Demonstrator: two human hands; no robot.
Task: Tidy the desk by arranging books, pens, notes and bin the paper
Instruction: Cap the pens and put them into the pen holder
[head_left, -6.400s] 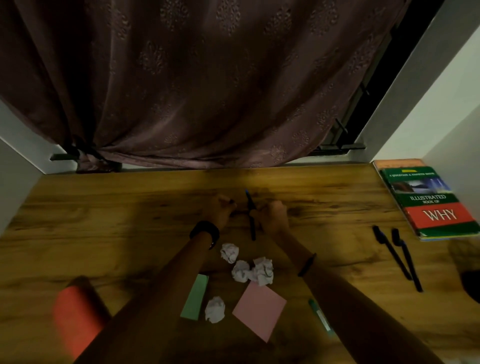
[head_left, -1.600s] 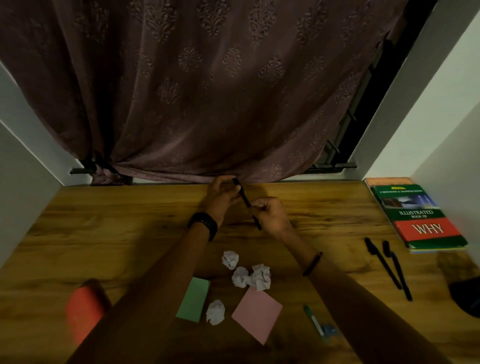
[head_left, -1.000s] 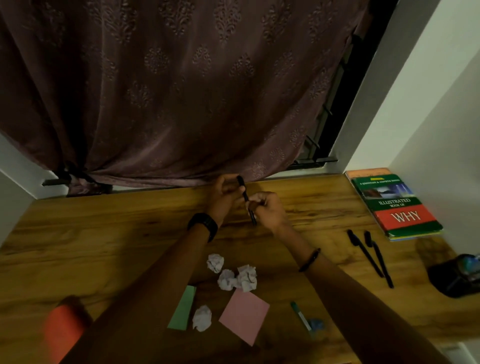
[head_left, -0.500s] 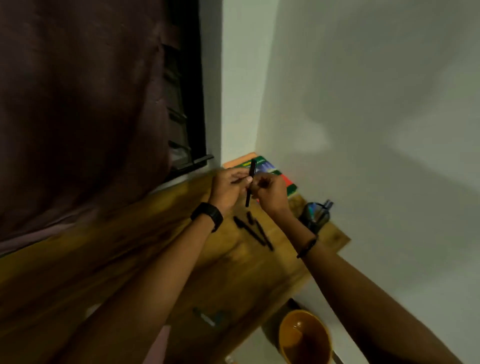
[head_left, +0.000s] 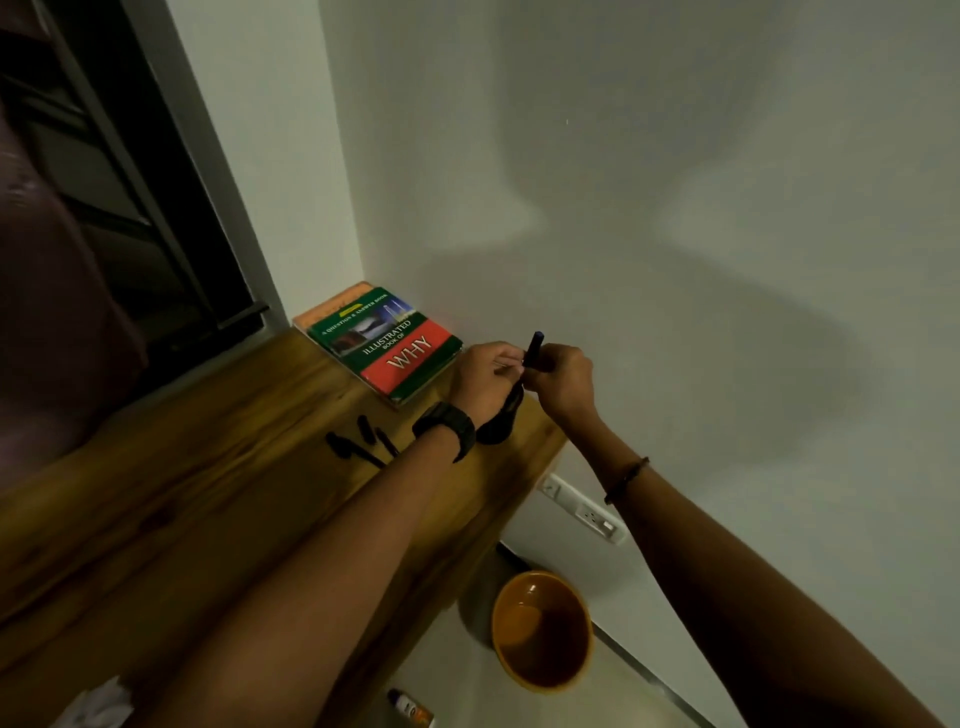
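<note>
Both hands hold one black pen (head_left: 533, 349) upright over the desk's right end. My right hand (head_left: 563, 382) grips its barrel, and my left hand (head_left: 485, 379) pinches it from the left. Below them a dark pen holder (head_left: 498, 423) stands near the desk edge, mostly hidden by my left wrist. Two black pens (head_left: 363, 444) lie on the wooden desk (head_left: 208, 499) left of my left wrist. A green and red book (head_left: 387, 343) lies on an orange book in the back corner. A crumpled white paper (head_left: 96, 706) shows at the bottom left.
An orange bin (head_left: 540, 631) stands on the floor below the desk's right end. A small bottle (head_left: 408, 706) lies on the floor near it. A white wall with a socket strip (head_left: 582, 509) runs along the right. A dark window and curtain are at the left.
The view has swung right, from the desk's middle to its right end. Both hands carried the black pen right, past the two lying pens, to above the pen holder.
</note>
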